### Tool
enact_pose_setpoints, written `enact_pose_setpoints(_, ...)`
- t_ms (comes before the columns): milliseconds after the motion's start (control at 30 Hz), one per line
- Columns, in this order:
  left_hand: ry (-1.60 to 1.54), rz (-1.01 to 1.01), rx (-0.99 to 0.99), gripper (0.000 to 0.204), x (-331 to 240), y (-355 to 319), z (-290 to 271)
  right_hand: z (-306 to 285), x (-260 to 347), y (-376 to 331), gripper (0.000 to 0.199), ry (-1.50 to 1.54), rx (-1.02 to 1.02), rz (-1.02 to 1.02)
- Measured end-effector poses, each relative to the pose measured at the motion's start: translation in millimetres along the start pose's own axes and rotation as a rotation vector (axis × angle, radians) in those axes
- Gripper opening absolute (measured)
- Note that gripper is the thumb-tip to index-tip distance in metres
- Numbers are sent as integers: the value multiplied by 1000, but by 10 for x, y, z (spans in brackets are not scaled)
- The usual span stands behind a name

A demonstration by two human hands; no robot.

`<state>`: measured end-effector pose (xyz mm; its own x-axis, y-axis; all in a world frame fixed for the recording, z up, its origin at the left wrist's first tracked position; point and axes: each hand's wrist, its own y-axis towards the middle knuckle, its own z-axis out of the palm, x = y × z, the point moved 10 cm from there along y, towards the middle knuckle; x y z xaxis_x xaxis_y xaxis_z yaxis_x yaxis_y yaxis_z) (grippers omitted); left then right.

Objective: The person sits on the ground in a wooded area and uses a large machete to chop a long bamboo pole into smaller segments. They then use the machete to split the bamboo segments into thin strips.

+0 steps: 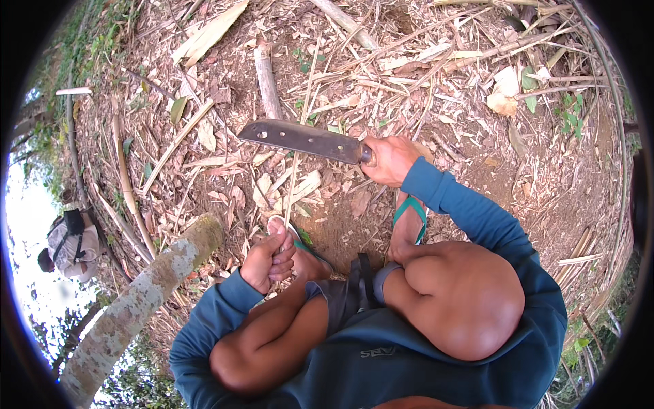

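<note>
My right hand (394, 161) is closed round the short handle of a machete (306, 140). Its broad dark blade, pierced by several holes, points left and lies across the view above the ground. In my left hand (270, 260), closed in a fist, is the lower end of a long thin wooden strip (293, 184). The strip rises away from me and passes behind the blade; whether the two touch I cannot tell. I squat with both feet in green-strapped flip-flops, a knee on each side.
Wood chips and shavings (272, 191) cover the soil. A thick lichen-spotted log (143, 303) slants up at the left. Beyond it is another person (71, 245) with a dark strap or bag. Sticks (268, 82) and split strips lie ahead, with a pale wood chunk (504, 92) at far right.
</note>
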<state>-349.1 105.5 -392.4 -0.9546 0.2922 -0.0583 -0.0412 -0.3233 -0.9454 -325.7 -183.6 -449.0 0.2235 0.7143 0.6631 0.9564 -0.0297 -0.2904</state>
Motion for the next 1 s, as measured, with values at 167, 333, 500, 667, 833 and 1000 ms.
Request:
enact_pose_setpoints(167, -28, -16, 42, 35, 167, -114, -44, -136, 538, 52, 27, -64, 7, -337)
enact_pose_setpoints(333, -58, 51, 30, 34, 205, -138, -117, -294, -103, 361, 26, -120, -93, 29)
enact_pose_setpoints(500, -43, 46, 36, 33, 289, -159, -142, -11, 182, 252, 26, -133, 100, -307)
enact_pose_setpoints(667, -57, 72, 15, 33, 349, -179, -209, -299, -216, 440, 21, -244, -73, 57)
enact_pose_setpoints(833, -64, 54, 23, 33, 381, -199, -219, -87, -257, 525, 35, -227, 100, -84)
enact_pose_setpoints(1000, -40, 59, 31, 34, 348, -227, -221, 1, -245, 621, 36, -353, 235, -161)
